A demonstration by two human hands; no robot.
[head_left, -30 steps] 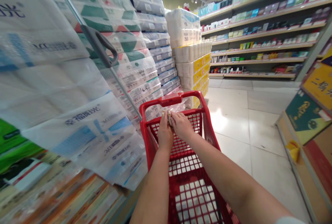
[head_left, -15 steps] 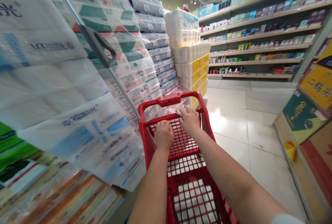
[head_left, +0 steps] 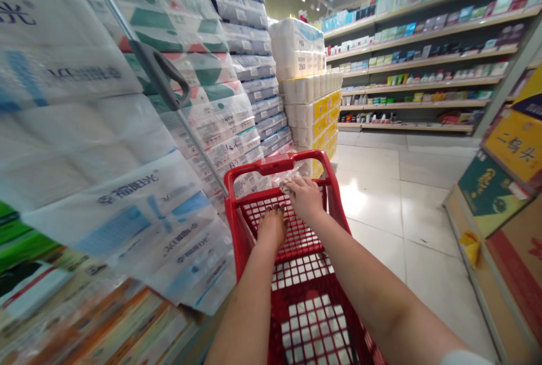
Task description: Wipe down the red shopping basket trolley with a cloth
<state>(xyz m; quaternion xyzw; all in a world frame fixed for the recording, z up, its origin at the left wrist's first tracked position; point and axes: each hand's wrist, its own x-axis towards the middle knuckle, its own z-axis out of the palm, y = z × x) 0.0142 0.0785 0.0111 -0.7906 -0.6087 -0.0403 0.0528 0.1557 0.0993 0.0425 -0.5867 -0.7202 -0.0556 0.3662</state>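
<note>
A red rolling shopping basket (head_left: pixel 243 252) with mesh sides stands below me, and its red carry handle (head_left: pixel 271 166) is at the far rim. My right hand (head_left: pixel 305 194) is over the far rim, fingers closed round a small pale item in clear plastic (head_left: pixel 286 186); its kind is unclear. My left hand (head_left: pixel 273 226) is just inside the rim, in front of the far mesh wall, with its fingers bent and apart. I see nothing in that hand. A metal rod with a grey grip (head_left: pixel 163 74) slants up from the basket's left corner.
Stacked toilet paper packs (head_left: pixel 105 145) rise close on the left, with yellow-wrapped packs (head_left: pixel 326 111) beyond. Shelves of small boxes and bottles (head_left: pixel 423 60) line the back. Cartons (head_left: pixel 508 162) stand on the right beside the pale tiled floor (head_left: pixel 376 196).
My left hand has shifted slightly down, and its fingers have spread from a closed curl. My right hand has moved a little left and down with the small pale item.
</note>
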